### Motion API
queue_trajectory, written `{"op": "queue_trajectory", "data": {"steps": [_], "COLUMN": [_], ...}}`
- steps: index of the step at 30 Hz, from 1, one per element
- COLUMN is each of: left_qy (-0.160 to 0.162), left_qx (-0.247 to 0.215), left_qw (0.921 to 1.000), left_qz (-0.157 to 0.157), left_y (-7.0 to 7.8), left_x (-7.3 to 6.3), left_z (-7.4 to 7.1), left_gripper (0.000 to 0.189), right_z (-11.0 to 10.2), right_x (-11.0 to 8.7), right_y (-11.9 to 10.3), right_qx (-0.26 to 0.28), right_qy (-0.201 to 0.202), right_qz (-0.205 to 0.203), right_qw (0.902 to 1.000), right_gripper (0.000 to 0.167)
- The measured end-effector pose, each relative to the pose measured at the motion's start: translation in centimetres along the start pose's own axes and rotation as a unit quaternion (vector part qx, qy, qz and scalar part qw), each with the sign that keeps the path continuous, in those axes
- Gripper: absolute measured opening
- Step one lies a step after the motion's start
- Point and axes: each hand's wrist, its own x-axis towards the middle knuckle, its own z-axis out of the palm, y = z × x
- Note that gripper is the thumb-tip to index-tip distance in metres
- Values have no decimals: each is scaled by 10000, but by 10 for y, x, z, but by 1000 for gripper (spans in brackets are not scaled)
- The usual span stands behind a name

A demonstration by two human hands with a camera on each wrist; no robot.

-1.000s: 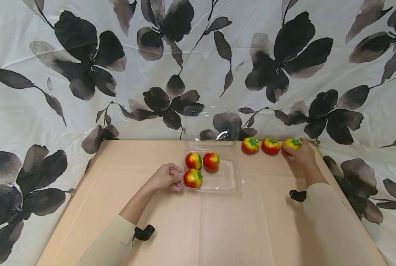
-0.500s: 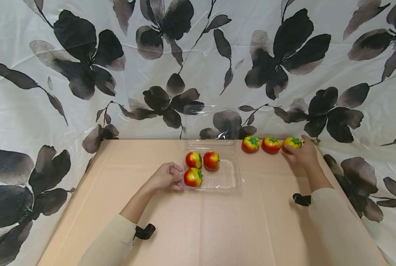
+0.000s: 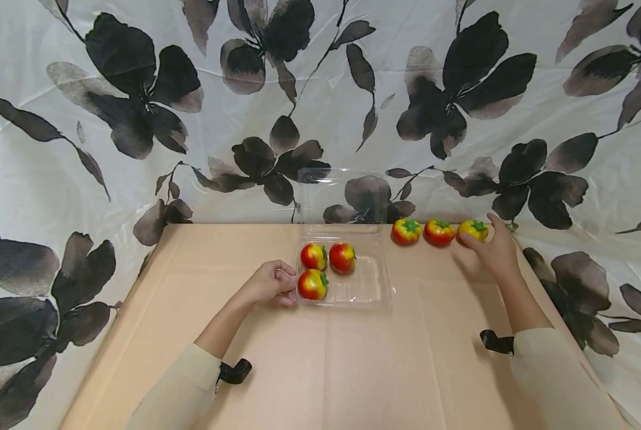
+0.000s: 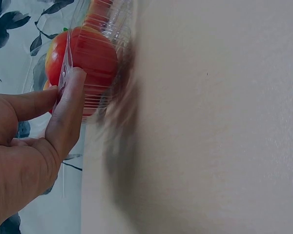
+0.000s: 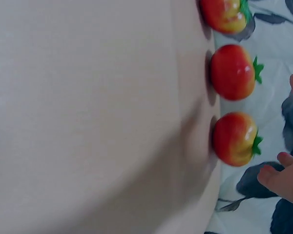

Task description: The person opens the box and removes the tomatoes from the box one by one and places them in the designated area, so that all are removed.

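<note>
My left hand [image 3: 269,283] pinches the left rim of a clear plastic clamshell box [image 3: 368,280] between thumb and fingers; the left wrist view shows the thumb and fingers [image 4: 71,102] on its thin edge. Inside the box's left and middle part sit three red-and-yellow tomato-like fruits with green tops, the front one [image 3: 312,284] nearest that hand. At the back right, my right hand [image 3: 500,254] hovers with spread fingers beside the rightmost fruit [image 3: 473,230]. In the right wrist view, a gap shows between the fingertips [image 5: 267,175] and this fruit [image 5: 235,139].
Two more such fruits, a middle one [image 3: 439,233] and a left one [image 3: 405,232], stand in line along the back edge of the tan table [image 3: 352,370]. The box's clear lid [image 3: 320,200] stands raised against a floral cloth [image 3: 202,149] hanging behind.
The right hand has drawn slightly back and right, its fingers spreading away from the rightmost fruit, which has stayed in place. The left hand still pinches the box's rim.
</note>
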Motion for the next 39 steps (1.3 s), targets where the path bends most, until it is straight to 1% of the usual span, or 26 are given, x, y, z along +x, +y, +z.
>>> {"op": "queue_trajectory", "data": {"steps": [6,8,13,21,23,27,31,35,39], "left_qy": [2,5,13,-2,-13,7,23,18,15], "left_qx": [-2,-21,-31,-1,7,33,47,27,26], "left_qw": [10000,10000,10000,10000,10000,10000,10000,10000,10000], "left_qz": [-18,-13,-14,-94,-90,-81,-69,-65,-60], "left_y": [1,1,3,3,4,3,3,2,2], "left_x": [1,1,0,0,0,0,1,1,1], "left_z": [0,0,-1,-1,-1,-1,-1,-1,0], "left_gripper": [28,28,28,28,28,28,28,27,28], "right_z": [1,2,7,22,27,39,52,65,77], "right_x": [-16,-21,-31,-43,-44,-49,-56,-61,-61], "right_y": [-21,-28,-44,-62,-66,-74,-82,-89,-98], "right_qx": [-129,-150,-33,-41,-24,51,87,-26,-136], "right_qy": [320,339,241,-128,-167,-254,-433,-633,-902], "right_qz": [-706,-842,-1083,-1442,-1568,-1763,-1916,-2082,-2150], "right_qw": [9969,9958,9938,9895,9875,9840,9805,9760,9724], "right_gripper": [85,83,81,82,81,79,78,78,78]}}
